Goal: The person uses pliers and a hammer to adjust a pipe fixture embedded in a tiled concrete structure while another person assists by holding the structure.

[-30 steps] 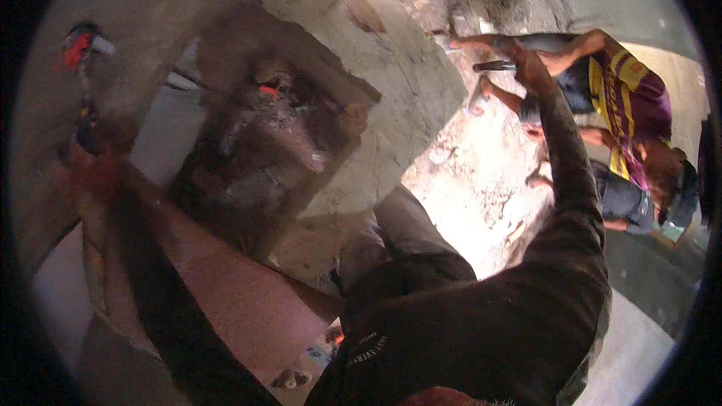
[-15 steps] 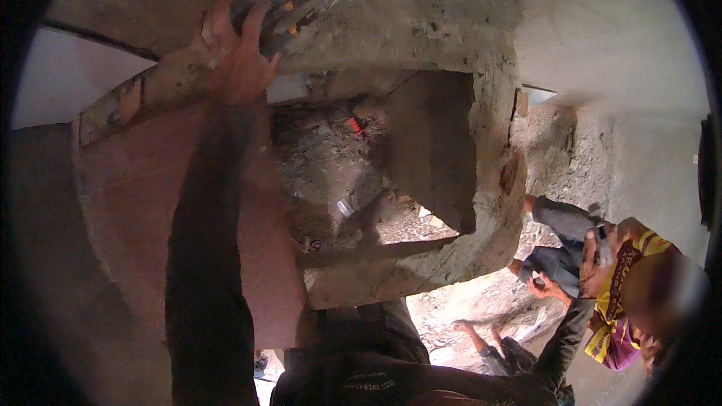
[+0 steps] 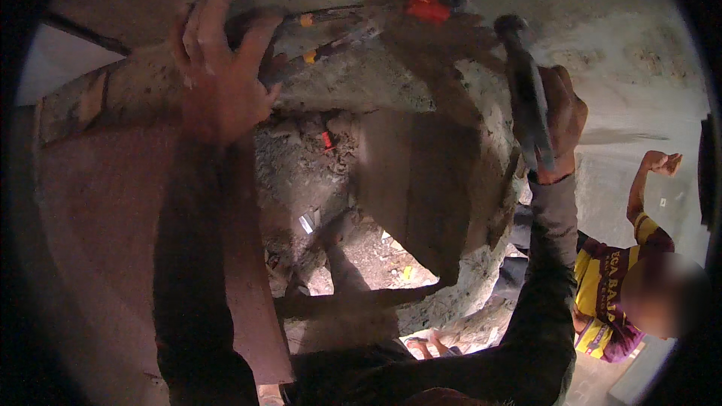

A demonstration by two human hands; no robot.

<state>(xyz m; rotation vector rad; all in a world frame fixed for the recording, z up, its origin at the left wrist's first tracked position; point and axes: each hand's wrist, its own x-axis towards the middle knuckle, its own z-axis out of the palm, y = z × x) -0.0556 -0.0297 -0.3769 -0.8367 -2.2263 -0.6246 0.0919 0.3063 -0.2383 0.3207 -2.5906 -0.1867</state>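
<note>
Below the rough concrete wall point(image 3: 421, 180), at the lower edge of the view, the person's dark-clothed body and both dark sleeves rise toward it. Beside the wall's base a bare foot point(image 3: 425, 346) stands on pale rubble, and a shadowed pit point(image 3: 301, 173) of loose debris opens against the wall's left face, with a small red scrap and a pale scrap lying in it. Left of the wall a broad reddish-brown slab point(image 3: 98, 218) runs up to the ledge. The left hand point(image 3: 222, 79) rests on top of that ledge, fingers spread and pressed flat over the edge, gripping nothing that can be seen. Just right of it, along the wall's top, lies a long tool point(image 3: 338, 26) with yellow marks and a red end piece. The right hand point(image 3: 560, 120) is curled tightly round the handle of a hammer point(image 3: 526, 90), held upright at the wall's right side, its dark head above the fist. Farther right of the wall, another person point(image 3: 624, 278) in a yellow and purple shirt crouches on the pale floor, one arm raised.
</note>
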